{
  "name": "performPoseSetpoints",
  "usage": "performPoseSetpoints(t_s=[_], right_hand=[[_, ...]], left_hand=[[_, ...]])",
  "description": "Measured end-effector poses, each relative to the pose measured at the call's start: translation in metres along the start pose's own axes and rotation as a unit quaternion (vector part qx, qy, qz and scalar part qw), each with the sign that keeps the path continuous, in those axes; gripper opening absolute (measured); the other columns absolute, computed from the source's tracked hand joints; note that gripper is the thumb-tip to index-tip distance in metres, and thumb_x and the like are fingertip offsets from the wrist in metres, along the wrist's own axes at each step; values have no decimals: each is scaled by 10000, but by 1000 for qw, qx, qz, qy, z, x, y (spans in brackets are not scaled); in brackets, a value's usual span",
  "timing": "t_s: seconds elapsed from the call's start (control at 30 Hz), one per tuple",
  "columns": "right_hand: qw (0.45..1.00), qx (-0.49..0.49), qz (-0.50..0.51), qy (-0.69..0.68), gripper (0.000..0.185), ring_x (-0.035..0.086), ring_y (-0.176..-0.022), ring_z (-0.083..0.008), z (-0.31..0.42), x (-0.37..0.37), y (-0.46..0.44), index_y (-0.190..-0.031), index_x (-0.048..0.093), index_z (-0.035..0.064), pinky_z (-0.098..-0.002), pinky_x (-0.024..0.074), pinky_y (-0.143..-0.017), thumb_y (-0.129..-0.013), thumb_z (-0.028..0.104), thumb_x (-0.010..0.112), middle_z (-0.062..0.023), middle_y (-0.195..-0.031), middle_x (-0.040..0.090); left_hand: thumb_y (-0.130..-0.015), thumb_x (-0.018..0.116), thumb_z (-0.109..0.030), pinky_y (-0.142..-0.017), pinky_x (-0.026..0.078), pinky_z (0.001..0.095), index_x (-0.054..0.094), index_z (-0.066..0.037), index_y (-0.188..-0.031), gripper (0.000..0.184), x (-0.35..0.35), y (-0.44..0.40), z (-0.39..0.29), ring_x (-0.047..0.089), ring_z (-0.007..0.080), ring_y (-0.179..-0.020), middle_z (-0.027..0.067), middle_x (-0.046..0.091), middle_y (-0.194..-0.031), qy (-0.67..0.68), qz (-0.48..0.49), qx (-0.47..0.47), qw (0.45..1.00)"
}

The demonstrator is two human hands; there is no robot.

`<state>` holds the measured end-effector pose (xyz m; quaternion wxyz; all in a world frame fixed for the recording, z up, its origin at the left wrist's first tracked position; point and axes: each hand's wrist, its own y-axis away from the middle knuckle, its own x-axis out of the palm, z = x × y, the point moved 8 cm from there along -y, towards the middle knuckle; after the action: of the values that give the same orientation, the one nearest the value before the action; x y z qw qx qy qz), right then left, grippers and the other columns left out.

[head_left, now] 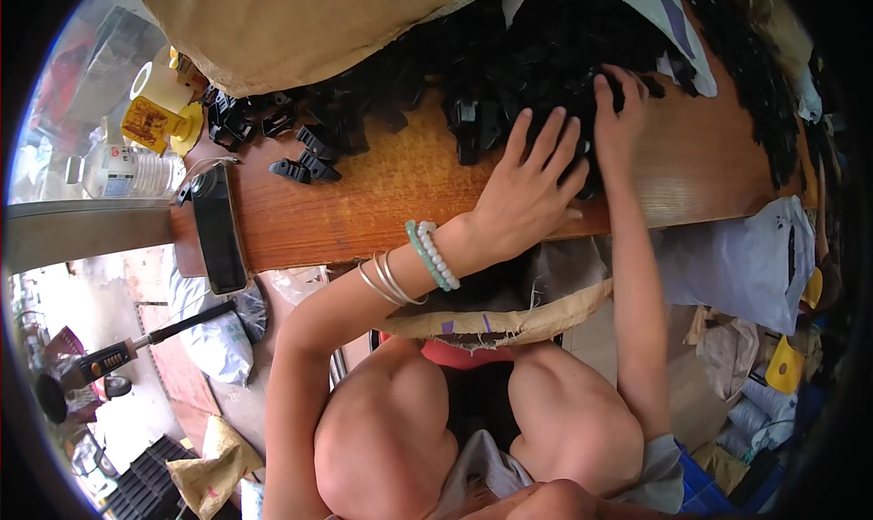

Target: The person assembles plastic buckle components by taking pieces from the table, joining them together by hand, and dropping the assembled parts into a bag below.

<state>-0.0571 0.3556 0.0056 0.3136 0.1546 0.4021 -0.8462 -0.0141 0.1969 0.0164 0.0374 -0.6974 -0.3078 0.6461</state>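
My left hand (532,192), with bead bracelets (432,256) and thin bangles (386,279) on its wrist, is open with its fingers spread. Its fingertips lie at the near edge of a heap of black plastic parts (536,65) on the wooden table. Just right of it, my right hand (623,124) reaches into the heap, its bent fingers apart and touching the parts. Whatever lies under its fingertips is hard to make out, black on black. A black clip-like part (468,120) sits left of my left hand.
Loose black parts (314,156) lie on the table (382,192), near a phone-like black object (218,233), a yellow tape dispenser (150,124) and a plastic bottle (123,172). Sacks (300,20) overhang the heap. An open sack (509,324) hangs below the table edge, above my knees.
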Motion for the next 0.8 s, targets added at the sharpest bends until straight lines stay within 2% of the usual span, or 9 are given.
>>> performPoseSetpoints(t_s=[0.07,0.17,0.3,0.37,0.43,0.47,0.53,0.63,0.8], right_hand=[[1000,14,20,-19,219,471,-1132,-353,14,4,11,-1069,619,58,-435,359,-977,-888,180,608,-179,-1177,541],[997,25,54,-45,244,457,-1163,-356,26,6,25,-1114,601,58,-433,352,-993,-896,167,596,-172,-1220,525],[992,-1,100,-80,320,452,-1202,-363,38,2,30,-1227,564,60,-417,357,-1017,-917,138,570,-164,-1262,531],[991,12,102,-89,327,467,-1190,-362,40,-10,26,-1243,561,60,-410,375,-1006,-923,130,561,-160,-1250,547],[990,26,104,-96,335,482,-1179,-361,42,-24,26,-1258,558,60,-403,393,-994,-929,121,552,-157,-1238,563],[992,15,120,-34,310,503,-1148,-357,46,-29,27,-1231,578,55,-401,411,-970,-928,114,548,-157,-1216,576],[988,-65,105,93,229,539,-1053,-331,55,-34,29,-1105,649,39,-399,439,-902,-892,88,581,-145,-1145,597],[982,-75,174,-12,174,534,-1010,-304,82,-19,38,-999,677,43,-389,426,-872,-832,87,650,-116,-1068,603],[970,-144,195,29,184,505,-1045,-294,122,-7,53,-909,677,51,-414,393,-871,-748,116,739,-87,-1081,577]], left_hand=[[-708,748,-350,-1103,211,578,593,-89,-1110,503,-4,9,7,322,380,-1345,209,434,-1366,-29,-6,-19,999],[-709,752,-308,-1102,230,562,587,-86,-1117,493,-12,22,12,325,379,-1344,210,429,-1370,-50,0,-21,999],[-647,802,-227,-1038,355,500,579,-60,-1097,530,-49,30,23,451,388,-1239,219,485,-1296,95,-90,-32,991],[-635,837,-196,-753,441,413,594,-38,-993,461,-75,41,44,554,317,-895,150,572,-1034,19,-180,-121,976],[-665,837,-220,-682,426,369,595,-40,-877,368,-81,49,71,542,284,-770,97,565,-848,-33,-155,-199,967],[-686,828,-244,-660,428,351,591,-39,-773,326,-79,50,77,537,257,-689,69,535,-720,-70,-120,-205,969],[-696,821,-246,-650,433,353,592,-35,-745,315,-72,49,79,545,253,-680,68,538,-703,-62,-107,-206,971],[-729,798,-231,-602,444,360,604,-15,-721,290,-64,46,83,560,250,-665,78,549,-691,-35,-99,-220,970],[-728,769,-82,-614,486,352,605,-11,-780,186,-81,58,91,580,271,-696,99,552,-724,88,-193,-254,944]])
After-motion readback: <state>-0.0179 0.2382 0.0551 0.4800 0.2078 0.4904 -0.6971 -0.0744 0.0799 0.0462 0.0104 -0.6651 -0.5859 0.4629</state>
